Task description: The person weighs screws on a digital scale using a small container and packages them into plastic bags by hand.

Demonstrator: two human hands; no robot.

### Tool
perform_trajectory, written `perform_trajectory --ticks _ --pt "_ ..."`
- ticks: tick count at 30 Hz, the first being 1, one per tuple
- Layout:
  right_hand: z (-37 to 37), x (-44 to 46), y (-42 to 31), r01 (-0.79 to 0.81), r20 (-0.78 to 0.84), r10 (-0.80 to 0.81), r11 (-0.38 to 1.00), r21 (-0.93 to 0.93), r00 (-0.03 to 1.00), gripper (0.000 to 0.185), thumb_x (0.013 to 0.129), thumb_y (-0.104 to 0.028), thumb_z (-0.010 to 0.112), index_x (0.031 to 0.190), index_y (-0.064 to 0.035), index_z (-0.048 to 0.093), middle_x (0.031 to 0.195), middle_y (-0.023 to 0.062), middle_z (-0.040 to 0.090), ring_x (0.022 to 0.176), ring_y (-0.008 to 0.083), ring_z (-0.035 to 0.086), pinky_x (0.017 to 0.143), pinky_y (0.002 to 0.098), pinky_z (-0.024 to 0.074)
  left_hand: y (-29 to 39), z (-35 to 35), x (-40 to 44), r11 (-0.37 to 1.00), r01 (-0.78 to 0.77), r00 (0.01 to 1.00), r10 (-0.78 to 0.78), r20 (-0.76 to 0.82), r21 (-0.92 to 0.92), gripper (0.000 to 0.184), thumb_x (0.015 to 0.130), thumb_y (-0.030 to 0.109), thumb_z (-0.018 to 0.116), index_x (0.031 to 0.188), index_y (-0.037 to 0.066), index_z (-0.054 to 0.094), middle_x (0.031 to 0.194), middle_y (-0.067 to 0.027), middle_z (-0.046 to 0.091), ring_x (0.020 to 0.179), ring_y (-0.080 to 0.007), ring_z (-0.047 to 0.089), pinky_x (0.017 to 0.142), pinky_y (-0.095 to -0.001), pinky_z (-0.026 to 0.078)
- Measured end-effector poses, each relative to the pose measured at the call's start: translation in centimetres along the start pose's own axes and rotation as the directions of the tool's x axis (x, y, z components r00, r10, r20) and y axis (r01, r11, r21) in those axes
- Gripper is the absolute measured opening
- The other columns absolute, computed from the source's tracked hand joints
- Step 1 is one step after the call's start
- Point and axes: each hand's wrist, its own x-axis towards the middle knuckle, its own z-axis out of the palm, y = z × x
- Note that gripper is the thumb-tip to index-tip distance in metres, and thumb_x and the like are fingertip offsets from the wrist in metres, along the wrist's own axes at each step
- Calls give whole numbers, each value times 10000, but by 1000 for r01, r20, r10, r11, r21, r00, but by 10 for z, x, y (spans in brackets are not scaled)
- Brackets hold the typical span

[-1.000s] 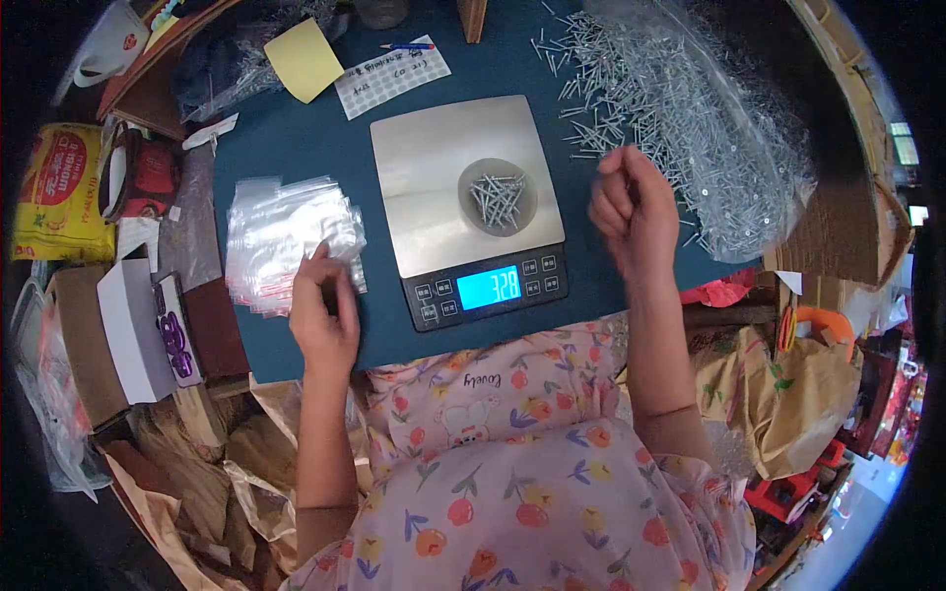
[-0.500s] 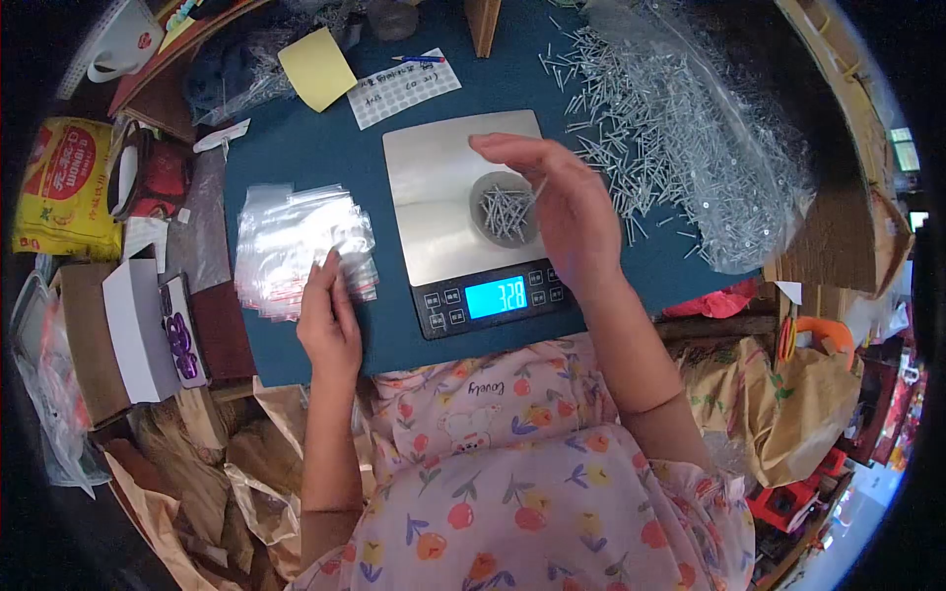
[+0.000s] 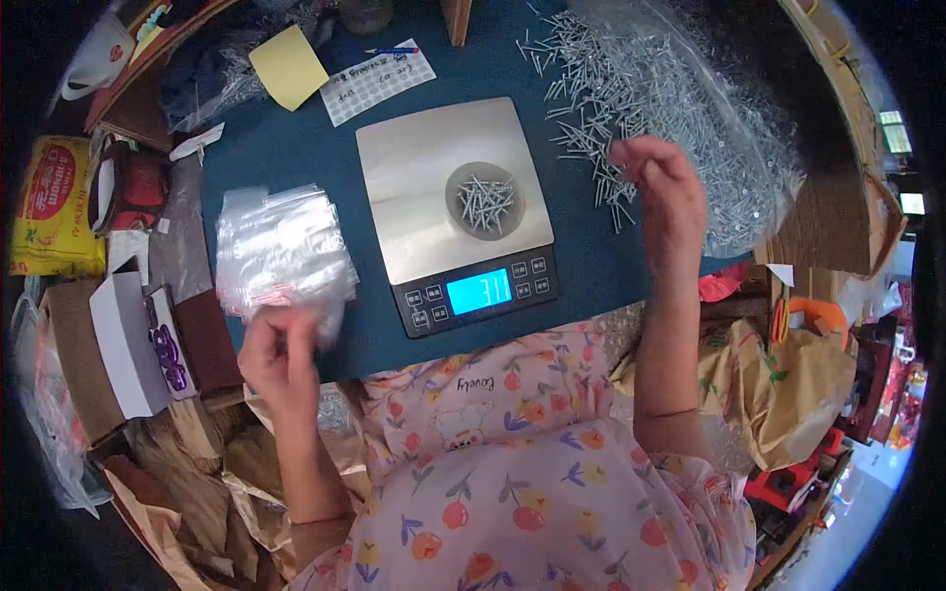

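A kitchen-style digital scale [image 3: 404, 236] with a steel top and a lit blue display [image 3: 480, 292] stands in the middle of the mat. On it sits a small round dish [image 3: 455, 219] holding a heap of screws [image 3: 486, 202]. My left hand [image 3: 281, 355] is at the near edge of a stack of clear zip bags [image 3: 286, 236], its fingers pinched on what looks like a blurred bag. My right hand [image 3: 670, 202] is raised right of the scale, by the big screw pile [image 3: 680, 128]. Its fingers are curled, and anything in them is hidden.
A large clear plastic bag [image 3: 754, 187] lies around the screw pile. Behind the scale are a sheet of round stickers [image 3: 379, 84], a pen [image 3: 392, 50] and a yellow sticky note [image 3: 289, 67]. A white box [image 3: 128, 345] stands left; paper bags [image 3: 778, 394] lie lower right.
My right hand has moved right, away from the dish, and its fingers have curled. My left hand has drawn back toward me from the bag stack and pinched. The display's number differs.
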Motion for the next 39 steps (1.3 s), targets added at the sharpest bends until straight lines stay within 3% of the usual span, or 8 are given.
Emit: perform_trajectory --ticks 6,12,15,20,25,33,35,39 --pt "51 -59 -25 105 691 -17 991 -86 723 222 891 -205 584 1042 -45 612 962 111 623 912 237 604 819 344 466 55 34 -21 892 -337 755 448 479 -303 132 739 120 753 701 50 647 623 -84 621 565 -221 608 539 -313 477" --pt "68 -88 -24 57 765 -218 971 232 606 149 856 -139 637 760 -31 599 674 99 526 645 294 541 584 388 398 57 45 -31 794 -142 447 585 677 -592 77 742 88 730 776 60 666 765 -95 618 731 -269 625 701 -413 484" --pt "61 -89 -22 38 713 -237 958 284 660 194 856 -114 631 693 -20 581 616 98 495 566 288 518 537 387 376 62 54 -41 885 38 462 396 793 -464 56 746 60 703 773 68 655 809 -84 592 789 -284 607 752 -419 455" --pt "53 -84 -20 18 689 -44 999 45 723 186 845 -94 632 682 -22 579 635 87 538 574 262 548 550 370 409 62 49 -29 792 -284 699 557 449 -540 170 678 114 765 725 39 619 855 -63 597 856 -310 604 781 -443 434" --pt "41 -48 -1 170 303 -94 957 -235 948 261 792 -153 704 1010 -39 616 1026 115 628 958 261 599 827 334 463 50 34 -7 809 -452 654 587 477 -375 181 693 166 759 700 46 624 1037 -91 613 1088 -364 562 855 -539 404" --pt "67 -15 27 407 400 -147 576 -709 905 801 660 -326 821 1308 -72 425 1312 159 497 1312 320 396 1076 530 175 60 41 -2 878 -398 641 474 604 -267 84 751 81 692 817 54 648 1044 -126 628 957 -299 611 862 -459 452" --pt "67 -14 36 436 433 -136 526 -730 891 809 651 -321 829 1298 -71 412 1315 157 498 1296 297 430 1063 484 255 55 41 -4 894 -385 663 441 604 -230 125 758 57 685 875 50 642 1000 -130 627 826 -291 621 762 -397 483" --pt "71 -11 13 -21 334 83 983 -184 939 667 660 -206 800 1212 -61 454 1203 114 536 1182 221 495 990 356 373 52 46 -4 924 -310 738 383 556 -224 183 774 11 671 949 39 629 893 -128 616 641 -269 615 589 -347 492"
